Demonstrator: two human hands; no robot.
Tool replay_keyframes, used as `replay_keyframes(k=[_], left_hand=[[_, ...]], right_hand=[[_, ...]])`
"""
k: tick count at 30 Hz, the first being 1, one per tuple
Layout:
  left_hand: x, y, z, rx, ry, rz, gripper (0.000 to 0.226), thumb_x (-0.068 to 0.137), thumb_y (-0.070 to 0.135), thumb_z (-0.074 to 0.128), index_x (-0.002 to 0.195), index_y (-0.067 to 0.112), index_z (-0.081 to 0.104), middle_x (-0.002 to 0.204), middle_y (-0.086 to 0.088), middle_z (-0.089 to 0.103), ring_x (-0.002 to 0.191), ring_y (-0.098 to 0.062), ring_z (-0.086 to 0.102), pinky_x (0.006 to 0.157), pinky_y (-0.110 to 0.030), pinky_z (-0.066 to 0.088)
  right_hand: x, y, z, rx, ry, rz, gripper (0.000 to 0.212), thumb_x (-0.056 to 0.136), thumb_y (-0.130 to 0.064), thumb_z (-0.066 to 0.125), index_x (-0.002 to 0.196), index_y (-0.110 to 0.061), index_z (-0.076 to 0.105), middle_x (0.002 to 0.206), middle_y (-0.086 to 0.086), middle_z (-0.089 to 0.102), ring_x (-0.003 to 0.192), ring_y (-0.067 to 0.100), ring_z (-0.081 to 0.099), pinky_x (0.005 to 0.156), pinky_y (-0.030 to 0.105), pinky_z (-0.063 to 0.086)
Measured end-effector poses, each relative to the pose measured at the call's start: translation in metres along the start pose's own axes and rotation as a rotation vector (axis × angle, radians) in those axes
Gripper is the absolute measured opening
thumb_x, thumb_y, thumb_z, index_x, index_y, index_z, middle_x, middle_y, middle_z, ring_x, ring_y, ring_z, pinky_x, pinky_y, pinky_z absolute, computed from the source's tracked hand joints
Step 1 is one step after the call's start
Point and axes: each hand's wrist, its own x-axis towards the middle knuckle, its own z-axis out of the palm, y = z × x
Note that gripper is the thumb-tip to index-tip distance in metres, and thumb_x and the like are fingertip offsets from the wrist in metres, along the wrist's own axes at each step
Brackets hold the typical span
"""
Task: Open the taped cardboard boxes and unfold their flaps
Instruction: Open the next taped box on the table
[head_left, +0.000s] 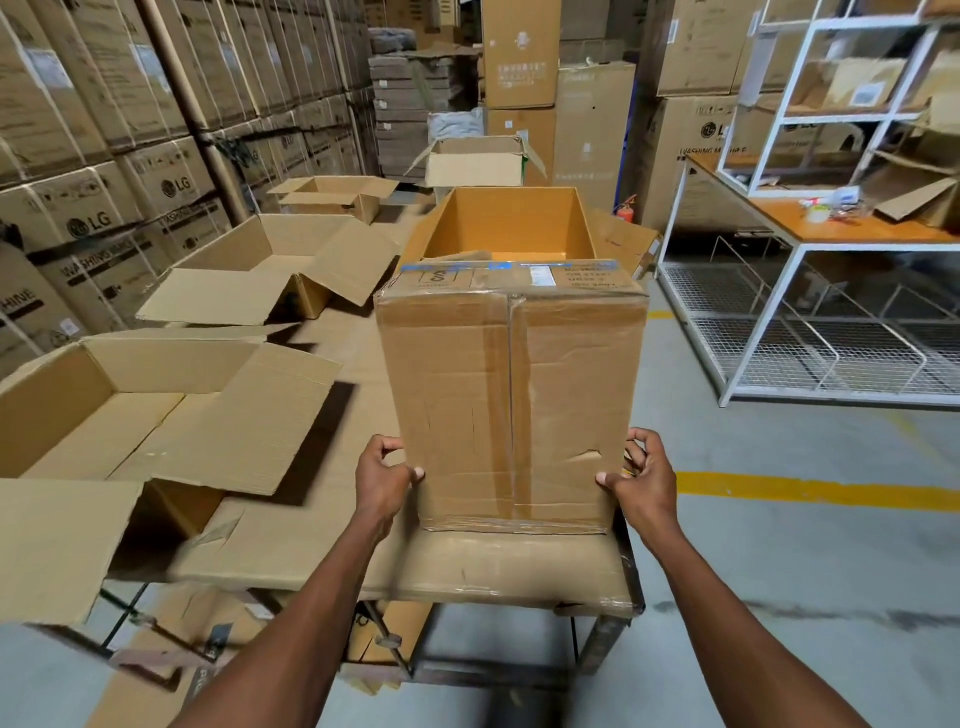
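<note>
A taped cardboard box (511, 400) stands in front of me on the cardboard-covered table (509, 571), its two flaps closed along a clear tape seam down the middle. My left hand (384, 475) grips its lower left edge, thumb on the front face. My right hand (641, 475) grips the lower right edge the same way. Directly behind it an opened box (506, 223) shows its empty inside. Several more boxes lie with flaps unfolded to the left, among them a near one (156, 415) and a middle one (270, 270).
Stacks of large appliance cartons (104, 156) wall the left side and the back. A white metal shelf table (810, 228) with wire racks stands at right. A yellow floor line (810, 491) crosses the grey floor at right. Flattened cardboard lies under the table.
</note>
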Motion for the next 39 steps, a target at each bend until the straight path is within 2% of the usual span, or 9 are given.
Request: replay_keyframes(k=[2,8,12,15,17,22,25,30,39], left_hand=[[-0.002,-0.003,0.002,0.036,0.033,-0.019,0.035,0.071,-0.011,0.074,0.095,0.011,0.06,0.109,-0.007,0.068,0.102,-0.023,0.062,0.085,-0.032,0.051],[-0.006,0.009,-0.001,0.058,-0.057,-0.112,0.031,0.08,-0.002,0.073,0.097,0.016,0.054,0.103,-0.004,0.066,0.093,-0.025,0.064,0.071,-0.034,0.055],[-0.006,0.041,-0.022,0.033,-0.246,-0.022,0.042,0.087,-0.001,0.05,0.122,0.022,0.055,0.121,0.003,0.064,0.097,-0.014,0.056,0.08,-0.031,0.046],[0.003,0.081,-0.041,-0.138,-0.098,0.098,0.044,0.088,0.009,0.041,0.12,0.03,0.064,0.129,0.007,0.064,0.106,-0.016,0.055,0.087,-0.036,0.044],[0.008,0.115,-0.049,-0.298,-0.047,0.074,0.034,0.095,0.034,0.041,0.117,0.032,0.067,0.128,0.009,0.064,0.108,-0.018,0.054,0.083,-0.036,0.043],[0.008,0.177,-0.052,-0.156,-0.25,0.039,0.081,0.081,0.09,0.025,0.132,0.04,0.062,0.136,0.004,0.061,0.122,-0.025,0.056,0.101,-0.051,0.045],[-0.003,0.189,-0.038,-0.072,-0.322,0.056,0.054,0.091,0.079,0.033,0.123,0.049,0.064,0.121,0.014,0.065,0.115,-0.013,0.056,0.096,-0.048,0.047],[-0.013,0.189,-0.026,-0.088,-0.168,0.047,0.031,0.096,0.054,0.045,0.113,0.042,0.067,0.11,0.013,0.069,0.103,-0.011,0.059,0.082,-0.04,0.048],[-0.019,0.159,-0.035,-0.232,-0.215,0.159,0.041,0.093,0.025,0.054,0.133,0.035,0.057,0.118,0.015,0.072,0.111,-0.012,0.062,0.085,-0.04,0.048]], right_hand=[[-0.005,0.002,0.003,-0.037,0.03,0.005,0.061,0.07,0.012,0.079,0.1,-0.033,0.052,0.116,-0.001,0.07,0.104,0.01,0.067,0.074,0.013,0.05],[-0.01,0.003,0.004,-0.135,0.078,0.035,0.042,0.078,0.007,0.071,0.103,-0.023,0.055,0.118,0.002,0.067,0.087,0.006,0.066,0.076,0.025,0.045],[0.004,-0.019,-0.011,-0.081,0.13,-0.034,0.045,0.086,0.008,0.052,0.091,-0.035,0.063,0.11,-0.003,0.07,0.105,0.017,0.066,0.095,0.04,0.053],[0.017,-0.07,-0.026,0.066,0.162,-0.027,0.014,0.094,-0.028,0.056,0.091,-0.032,0.069,0.106,-0.005,0.072,0.106,0.026,0.068,0.09,0.046,0.055],[0.021,-0.116,-0.032,0.175,0.111,-0.003,0.028,0.098,-0.05,0.05,0.1,-0.029,0.069,0.115,-0.005,0.07,0.105,0.028,0.068,0.086,0.044,0.056],[0.02,-0.196,-0.031,0.09,-0.146,0.065,0.07,0.084,-0.084,0.039,0.122,-0.033,0.069,0.117,-0.007,0.069,0.099,0.024,0.067,0.085,0.043,0.055],[0.017,-0.198,-0.02,0.006,-0.099,0.037,0.065,0.083,-0.079,0.047,0.123,-0.031,0.066,0.115,-0.006,0.068,0.101,0.019,0.064,0.085,0.044,0.054],[0.013,-0.186,-0.019,-0.001,-0.01,-0.055,0.048,0.085,-0.066,0.052,0.117,-0.035,0.07,0.111,-0.012,0.071,0.105,0.014,0.066,0.098,0.049,0.051],[-0.006,-0.163,-0.031,0.184,-0.072,-0.142,0.021,0.1,-0.03,0.055,0.114,-0.024,0.068,0.109,-0.007,0.075,0.103,0.012,0.069,0.092,0.035,0.054]])
